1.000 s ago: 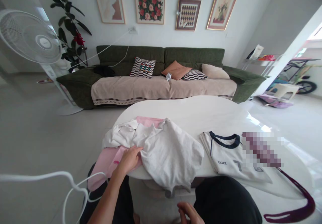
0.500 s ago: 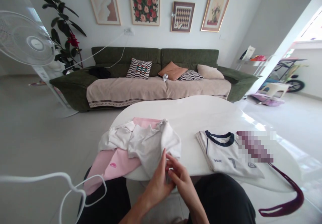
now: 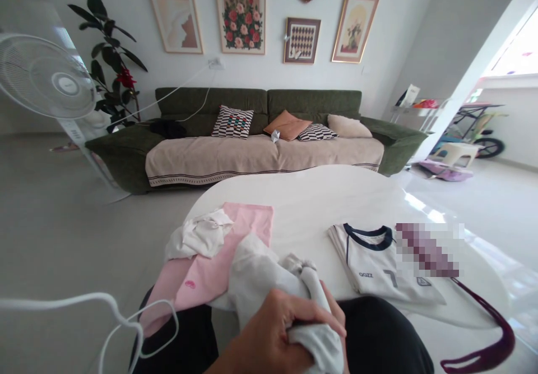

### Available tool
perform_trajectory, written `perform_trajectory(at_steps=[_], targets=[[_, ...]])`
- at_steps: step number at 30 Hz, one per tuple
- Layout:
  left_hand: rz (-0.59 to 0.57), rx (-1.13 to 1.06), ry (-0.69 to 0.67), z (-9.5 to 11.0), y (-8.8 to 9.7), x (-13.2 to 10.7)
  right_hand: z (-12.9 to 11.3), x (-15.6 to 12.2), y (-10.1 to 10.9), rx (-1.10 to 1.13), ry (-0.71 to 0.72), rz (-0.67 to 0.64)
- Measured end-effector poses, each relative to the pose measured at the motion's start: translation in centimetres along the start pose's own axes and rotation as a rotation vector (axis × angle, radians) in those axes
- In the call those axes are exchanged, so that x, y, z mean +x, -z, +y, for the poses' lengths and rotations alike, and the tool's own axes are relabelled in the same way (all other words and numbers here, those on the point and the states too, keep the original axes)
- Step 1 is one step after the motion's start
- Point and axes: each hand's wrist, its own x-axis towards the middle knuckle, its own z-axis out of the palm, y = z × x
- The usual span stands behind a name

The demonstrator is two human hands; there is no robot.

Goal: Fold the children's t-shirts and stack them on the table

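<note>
Above the table's near edge, a crumpled white garment (image 3: 260, 273) is bunched up between my two hands. My left hand (image 3: 279, 329) is closed round its lower part, with a fold of cloth poking out below the fingers. On the far side of the cloth, my right hand (image 3: 337, 312) grips it too, mostly hidden by the fabric and my left hand. To the left, a pink garment (image 3: 210, 278) with a small darker pink print lies spread out, hanging over the table edge. A second white crumpled garment (image 3: 202, 236) rests on top of it.
A folded white jersey (image 3: 378, 267) with a navy collar lies on the white table (image 3: 319, 194) at right. A maroon strap (image 3: 487, 306) hangs by it from a blurred item. A white cable (image 3: 84, 297) crosses at lower left. A green sofa (image 3: 311, 102) stands behind.
The white garment has been lifted off the pink one and drawn toward me, baring more pink cloth. My hands, near each other before, now grip it. The view has tilted up slightly.
</note>
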Motion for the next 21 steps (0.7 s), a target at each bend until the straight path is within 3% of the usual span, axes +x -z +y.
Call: perform_trajectory(at_steps=[2,4,6,7,9,12,15,16,18,19,21], targets=[[0.057,-0.005,0.003,0.6,1.7,-0.6,0.6,0.2,1.8,-0.062,0.006,-0.035],[0.223,0.085,-0.028,0.1,4.8,0.2,1.2,1.4,3.9,-0.143,0.017,-0.147],[0.426,0.286,-0.073,-1.1,8.5,2.6,0.9,3.6,5.7,-0.213,0.015,-0.211],[0.480,0.406,-0.072,-1.7,10.3,4.3,0.3,4.9,6.4,-0.253,0.012,-0.164],[0.610,0.609,-0.079,-2.5,13.0,8.0,-2.0,7.7,7.0,-0.328,0.039,0.053],[0.938,0.723,-0.391,-1.7,14.8,12.3,-6.7,10.3,7.0,-0.344,0.241,0.405],[1.148,0.670,-0.655,-0.5,15.0,13.2,-9.6,9.6,6.6,-0.298,0.528,0.546],[1.184,0.637,-0.656,-0.7,15.0,12.7,-9.6,8.8,6.4,-0.303,0.602,0.518],[1.233,0.536,-0.543,-2.7,15.0,11.2,-8.4,6.7,5.8,-0.344,0.681,0.337],[1.237,0.461,-0.437,-4.4,14.8,10.2,-7.4,5.5,5.3,-0.373,0.683,0.199],[1.138,0.280,-0.142,-8.7,14.1,8.1,-4.9,3.3,3.9,-0.417,0.611,-0.101]])
